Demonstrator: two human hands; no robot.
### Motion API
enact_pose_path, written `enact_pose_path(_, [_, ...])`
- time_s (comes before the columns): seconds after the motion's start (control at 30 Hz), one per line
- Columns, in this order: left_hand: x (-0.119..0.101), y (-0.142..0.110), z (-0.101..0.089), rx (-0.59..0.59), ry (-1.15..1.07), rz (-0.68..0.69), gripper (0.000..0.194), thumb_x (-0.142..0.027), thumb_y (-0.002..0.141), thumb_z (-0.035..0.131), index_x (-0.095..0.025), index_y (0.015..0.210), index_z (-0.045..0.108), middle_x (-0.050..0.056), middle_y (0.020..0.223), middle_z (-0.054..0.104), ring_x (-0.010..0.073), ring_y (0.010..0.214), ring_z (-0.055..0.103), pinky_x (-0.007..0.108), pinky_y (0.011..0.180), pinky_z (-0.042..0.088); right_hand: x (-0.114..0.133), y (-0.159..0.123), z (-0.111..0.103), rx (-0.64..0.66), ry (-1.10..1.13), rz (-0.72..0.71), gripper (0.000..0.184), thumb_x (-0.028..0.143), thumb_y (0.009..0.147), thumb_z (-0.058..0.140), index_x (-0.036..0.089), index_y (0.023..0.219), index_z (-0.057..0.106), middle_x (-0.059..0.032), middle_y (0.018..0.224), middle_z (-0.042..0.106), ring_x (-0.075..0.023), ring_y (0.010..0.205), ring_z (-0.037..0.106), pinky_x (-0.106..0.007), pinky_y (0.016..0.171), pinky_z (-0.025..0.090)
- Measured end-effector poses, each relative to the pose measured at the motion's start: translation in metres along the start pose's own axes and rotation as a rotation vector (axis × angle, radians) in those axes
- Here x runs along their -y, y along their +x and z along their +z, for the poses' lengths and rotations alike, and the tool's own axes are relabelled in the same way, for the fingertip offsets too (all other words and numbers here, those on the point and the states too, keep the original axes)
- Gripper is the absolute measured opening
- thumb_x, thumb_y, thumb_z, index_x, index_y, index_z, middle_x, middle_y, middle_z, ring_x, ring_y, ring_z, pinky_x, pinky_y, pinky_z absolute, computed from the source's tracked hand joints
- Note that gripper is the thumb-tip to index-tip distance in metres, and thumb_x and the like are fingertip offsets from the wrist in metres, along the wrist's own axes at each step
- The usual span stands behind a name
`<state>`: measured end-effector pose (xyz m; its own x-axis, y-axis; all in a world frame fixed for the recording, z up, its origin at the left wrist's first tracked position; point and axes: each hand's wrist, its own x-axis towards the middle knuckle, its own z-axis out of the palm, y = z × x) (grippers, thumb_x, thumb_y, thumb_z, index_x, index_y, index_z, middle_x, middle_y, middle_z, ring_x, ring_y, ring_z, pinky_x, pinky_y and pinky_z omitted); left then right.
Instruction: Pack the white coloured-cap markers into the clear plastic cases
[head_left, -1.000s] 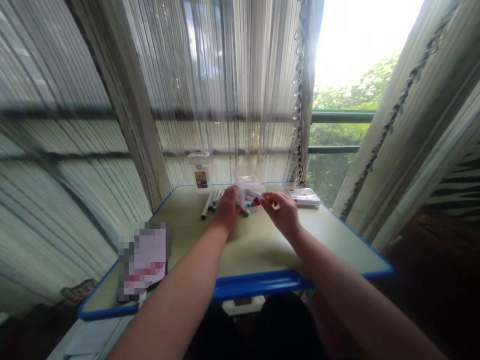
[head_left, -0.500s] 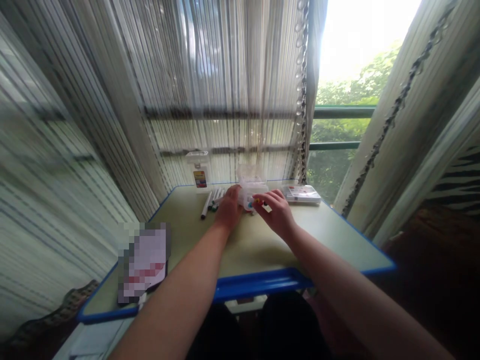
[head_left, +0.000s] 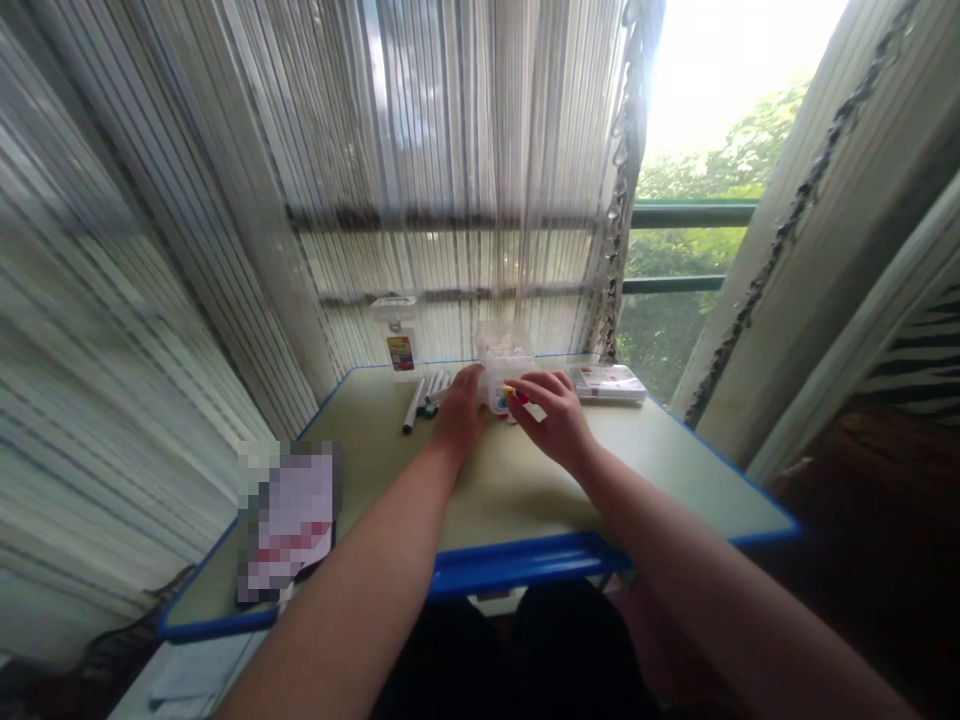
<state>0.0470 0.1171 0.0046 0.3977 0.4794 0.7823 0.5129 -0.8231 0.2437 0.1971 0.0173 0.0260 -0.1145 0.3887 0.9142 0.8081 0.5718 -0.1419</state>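
Note:
A clear plastic box (head_left: 496, 372) with its lid raised stands towards the back of the table. My left hand (head_left: 463, 405) is closed against the box's left side, its fingertips partly hidden. At the box's near opening, my right hand (head_left: 551, 405) pinches a small yellow-ended thing (head_left: 509, 391) between thumb and forefinger; its full shape is hidden. Blue and red ends show close to those fingertips, too small to make out. Several white markers (head_left: 414, 405) with dark and green caps lie just left of my left hand.
A clear case with a label (head_left: 401, 352) stands at the back left. Another flat clear case (head_left: 611, 384) lies at the back right. A blurred-out flat item (head_left: 296, 520) rests at the left edge. A blue rim (head_left: 517, 568) borders the table (head_left: 510, 500); curtains hang behind.
My right hand's fingertips have shifted slightly, with the yellow end now further left and higher at the box's opening. My left hand stays at the box. The view has tilted a little.

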Motion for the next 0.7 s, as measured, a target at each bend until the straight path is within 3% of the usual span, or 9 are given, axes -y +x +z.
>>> enact_pose_path(0.17, [0.002,0.000,0.001,-0.019,-0.003,-0.006,0.051,-0.009,0.074,0.055,-0.021,0.121,0.038,0.013,0.124,0.052,0.0280,0.118,0.051,0.046,0.101,0.044,0.000,-0.001,-0.002,-0.053,-0.011,0.024,0.022,0.023,0.086,0.049,0.022,0.104,0.062,-0.0075,0.099,0.061,-0.0195,0.092,0.054,-0.036,0.084,0.045])
enact_pose_path(0.27, [0.003,0.001,0.001,-0.050,-0.007,-0.008,0.050,-0.009,0.074,0.054,-0.021,0.120,0.038,0.013,0.123,0.052,0.0271,0.117,0.051,0.045,0.100,0.044,-0.009,-0.004,0.000,-0.195,-0.047,0.182,0.017,0.020,0.086,0.044,0.020,0.097,0.058,-0.0068,0.088,0.057,-0.0197,0.086,0.053,-0.035,0.079,0.045])
enact_pose_path(0.33, [0.003,0.002,0.001,-0.086,-0.006,-0.023,0.048,-0.010,0.075,0.053,-0.020,0.119,0.038,0.012,0.120,0.053,0.0270,0.114,0.052,0.045,0.099,0.045,-0.019,-0.007,0.005,-0.220,-0.085,0.299,0.014,0.018,0.084,0.043,0.019,0.089,0.056,-0.0051,0.079,0.054,-0.0195,0.079,0.052,-0.034,0.075,0.045])
enact_pose_path(0.43, [0.003,0.004,-0.001,-0.142,0.002,-0.069,0.044,-0.015,0.077,0.055,-0.018,0.118,0.039,0.013,0.115,0.055,0.0277,0.110,0.054,0.045,0.096,0.045,-0.035,-0.014,0.014,-0.003,-0.113,0.412,0.012,0.017,0.080,0.047,0.018,0.083,0.058,-0.0055,0.080,0.055,-0.0192,0.078,0.052,-0.033,0.076,0.044])
enact_pose_path(0.53, [0.002,0.005,-0.003,-0.164,-0.005,-0.098,0.041,-0.021,0.079,0.056,-0.018,0.117,0.041,0.013,0.114,0.054,0.0272,0.109,0.053,0.043,0.094,0.046,-0.045,-0.020,0.022,0.283,-0.119,0.494,0.019,0.019,0.078,0.054,0.018,0.094,0.063,-0.0073,0.090,0.059,-0.0192,0.084,0.055,-0.033,0.080,0.044])
enact_pose_path(0.7, [0.003,0.004,-0.002,-0.115,-0.031,-0.103,0.040,-0.027,0.081,0.055,-0.017,0.117,0.041,0.013,0.112,0.055,0.0269,0.108,0.054,0.043,0.091,0.047,-0.042,-0.022,0.026,0.533,-0.163,0.464,0.025,0.035,0.083,0.055,0.023,0.102,0.066,-0.0071,0.099,0.063,-0.0205,0.094,0.056,-0.035,0.086,0.042])
